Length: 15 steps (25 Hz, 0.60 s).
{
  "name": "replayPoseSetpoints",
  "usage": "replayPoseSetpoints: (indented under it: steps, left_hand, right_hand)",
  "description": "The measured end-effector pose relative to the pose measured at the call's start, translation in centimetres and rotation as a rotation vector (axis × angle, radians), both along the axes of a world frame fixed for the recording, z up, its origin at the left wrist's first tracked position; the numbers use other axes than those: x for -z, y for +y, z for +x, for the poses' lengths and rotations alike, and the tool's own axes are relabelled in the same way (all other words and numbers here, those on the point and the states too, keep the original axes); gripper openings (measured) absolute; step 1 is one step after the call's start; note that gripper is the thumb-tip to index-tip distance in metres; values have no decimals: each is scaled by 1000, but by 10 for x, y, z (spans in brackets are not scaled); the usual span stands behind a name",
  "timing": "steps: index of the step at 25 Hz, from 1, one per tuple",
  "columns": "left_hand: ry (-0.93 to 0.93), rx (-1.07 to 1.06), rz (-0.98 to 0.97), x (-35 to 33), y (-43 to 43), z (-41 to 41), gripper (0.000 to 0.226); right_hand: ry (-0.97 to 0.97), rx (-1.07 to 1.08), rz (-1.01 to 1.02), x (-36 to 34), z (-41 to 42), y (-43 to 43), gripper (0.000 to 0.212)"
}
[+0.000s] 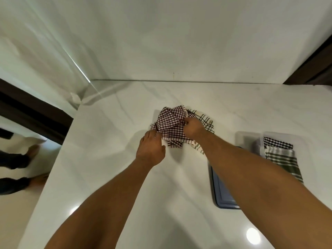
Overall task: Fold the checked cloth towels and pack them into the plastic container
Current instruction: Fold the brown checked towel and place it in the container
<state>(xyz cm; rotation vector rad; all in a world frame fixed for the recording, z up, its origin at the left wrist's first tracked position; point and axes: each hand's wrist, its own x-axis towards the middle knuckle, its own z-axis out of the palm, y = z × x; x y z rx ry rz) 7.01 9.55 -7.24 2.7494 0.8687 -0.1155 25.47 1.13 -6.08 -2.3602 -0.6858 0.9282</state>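
Both hands are on the crumpled red checked towel (170,123), which lies on the marble counter (107,141) left of the clear plastic container (241,138). The left hand (150,150) pinches its near edge, and the right hand (193,127) grips a bunch at its middle. A black-lined towel (206,121) lies tangled beneath it; lifting now could, I'd say, drag that one along and crumple both further.

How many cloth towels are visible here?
5. Two folded in the plastic container: a black-checked towel and a green-striped towel. Three heaped left of it: the red-checked towel on top, a black-lined white towel behind it, a striped towel beneath. More may be hidden.
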Motion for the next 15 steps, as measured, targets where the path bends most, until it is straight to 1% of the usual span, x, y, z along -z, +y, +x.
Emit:
replayPoseSetpoints:
  steps: [2,5,6,7,9,11,12,13,15]
  left_hand:
    - [-35,-3,-9,-2,8,4,44]
    - [-70,9,-16,-8,11,13,41]
    - [-83,14,-21,-10,9,15,41]
    - [-99,16,-29,-13,8,16,42]
    - [-130,19,-44,-17,5,15,45]
    - [-177,19,-61,-24,4,11,51]
    - [-219,24,-63,-28,6,10,55]
    - [-264,41,-60,-33,8,10,58]
    - [-312,136,-49,-47,9,14,62]
  right_hand:
    - [-17,84,-8,2,0,4,33]
    - [51,272,-11,0,5,9,19]
    - [85,313,2,-2,5,9,20]
    - [128,345,32,-5,3,11,21]
    - [188,404,118,-12,-4,14,13]
    - [250,464,161,-21,-15,16,7]
    - [278,450,165,-28,-20,15,6]
    - [275,374,171,-36,-24,14,8]
    - [174,64,212,-55,-30,4,13]
